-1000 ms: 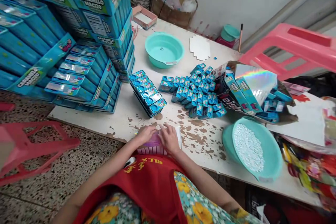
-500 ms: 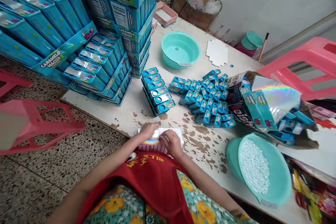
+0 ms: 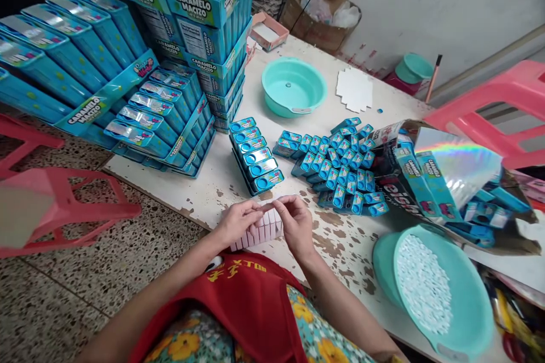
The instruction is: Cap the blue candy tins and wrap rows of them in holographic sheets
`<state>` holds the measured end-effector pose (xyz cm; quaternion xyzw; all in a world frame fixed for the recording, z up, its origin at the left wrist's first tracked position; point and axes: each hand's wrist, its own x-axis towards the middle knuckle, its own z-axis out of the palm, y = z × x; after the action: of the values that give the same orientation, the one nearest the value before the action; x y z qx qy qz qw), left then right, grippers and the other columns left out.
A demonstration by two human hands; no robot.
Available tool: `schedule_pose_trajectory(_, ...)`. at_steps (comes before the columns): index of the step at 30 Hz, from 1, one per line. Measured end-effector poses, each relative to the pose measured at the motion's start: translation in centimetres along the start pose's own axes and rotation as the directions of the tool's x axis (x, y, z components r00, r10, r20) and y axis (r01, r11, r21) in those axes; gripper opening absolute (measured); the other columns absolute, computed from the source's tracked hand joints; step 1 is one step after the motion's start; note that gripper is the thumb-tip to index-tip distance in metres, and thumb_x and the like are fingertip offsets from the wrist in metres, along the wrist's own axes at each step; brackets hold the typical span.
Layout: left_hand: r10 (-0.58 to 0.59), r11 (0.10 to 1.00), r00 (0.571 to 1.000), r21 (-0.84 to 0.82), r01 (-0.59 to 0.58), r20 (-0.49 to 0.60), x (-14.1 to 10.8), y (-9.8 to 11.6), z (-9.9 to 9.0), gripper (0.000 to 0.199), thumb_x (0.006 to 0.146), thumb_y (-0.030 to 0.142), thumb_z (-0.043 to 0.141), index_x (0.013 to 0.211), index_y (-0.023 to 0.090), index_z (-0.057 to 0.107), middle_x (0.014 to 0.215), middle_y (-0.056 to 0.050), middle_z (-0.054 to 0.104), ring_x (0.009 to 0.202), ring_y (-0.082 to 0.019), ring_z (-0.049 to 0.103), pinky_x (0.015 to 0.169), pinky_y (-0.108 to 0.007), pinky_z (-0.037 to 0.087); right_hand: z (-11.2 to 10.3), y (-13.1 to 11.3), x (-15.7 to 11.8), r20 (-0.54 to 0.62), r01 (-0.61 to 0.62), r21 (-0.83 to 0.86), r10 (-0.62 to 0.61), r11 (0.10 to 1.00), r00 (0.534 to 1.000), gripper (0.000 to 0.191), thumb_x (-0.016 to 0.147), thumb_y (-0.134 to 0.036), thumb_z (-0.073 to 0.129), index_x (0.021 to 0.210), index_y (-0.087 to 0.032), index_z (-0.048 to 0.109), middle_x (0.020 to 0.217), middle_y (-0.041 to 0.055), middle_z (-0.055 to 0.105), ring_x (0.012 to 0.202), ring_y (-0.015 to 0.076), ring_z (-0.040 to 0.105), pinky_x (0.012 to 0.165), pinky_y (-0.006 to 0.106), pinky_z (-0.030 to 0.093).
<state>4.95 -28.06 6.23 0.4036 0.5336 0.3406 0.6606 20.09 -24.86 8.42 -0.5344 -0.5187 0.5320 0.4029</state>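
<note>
At the table's front edge, close to the red apron, both hands hold a pale card sheet marked off in narrow side-by-side strips. My left hand is closed on the sheet's left side, fingers bent over its upper edge. On the right side, my right hand pinches the upper edge between thumb and curled fingers. The fingertips of both hands come near each other at the top of the sheet, partly covering it. Just beyond stands a tray of small blue candy boxes with round holes in their tops.
Loose blue boxes cluster right of the tray. Stacked display cartons rise at left. A turquoise basin sits behind; a turquoise tub of white pieces and an open carton are at right. Pink stools flank the table.
The sheet, earlier flat and shiny near the apron, is now raised with its strips showing between my hands. Both hands have shifted, the right one outward to the sheet's right side.
</note>
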Motion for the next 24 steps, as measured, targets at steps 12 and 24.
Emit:
schedule_pose_trajectory(12,0.158,0.984,0.965,0.111,-0.137,-0.210,3.1,2.0,-2.8,0.020,0.083,0.036,0.048,0.095,0.021,0.042,0.057,0.009,0.051,0.045,-0.006,0.045,0.046,-0.017,0.035,2.1,1.5,5.1,-0.258,0.160,-0.270,-0.232,0.949,0.938,0.018,0.074,-0.037,0.064,0.072,-0.019,0.064,0.104,0.0054,0.049,0.107,0.0201,0.047,0.092,0.037,0.037)
schedule_pose_trajectory(24,0.045,0.978,0.934,0.208,0.032,-0.354,5.9,-2.9,-2.2,0.017,0.082,0.036,0.048,0.086,0.020,0.043,0.057,0.006,0.055,0.043,-0.009,0.050,0.048,-0.021,0.036,0.6,2.3,7.6,-0.172,0.059,-0.138,-0.082,0.989,0.982,0.030,0.068,-0.037,0.068,0.086,-0.019,0.051,0.081,-0.0007,0.056,0.074,0.0139,0.055,0.068,0.028,0.046)
